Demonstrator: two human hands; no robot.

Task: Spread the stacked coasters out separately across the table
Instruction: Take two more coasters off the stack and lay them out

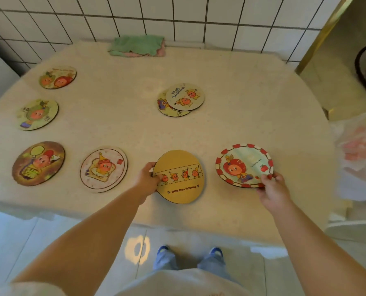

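Observation:
Round cartoon coasters lie on a pale table [135, 116]. My left hand [147, 181] grips the left edge of a yellow coaster [182, 184] near the front edge. My right hand [272, 190] holds a red-bordered coaster [244, 164] by its near rim, tilted a little above the table. Two coasters still overlap in a small stack [181, 99] at mid-table. Singles lie to the left: a white toast one [103, 168], a brown one [38, 163], a green one [37, 114] and a far one [57, 77].
A folded green and pink cloth [137, 45] rests at the table's back edge against the tiled wall. A white plastic bag [357, 154] sits off the right side. My feet stand on the tiled floor below the front edge.

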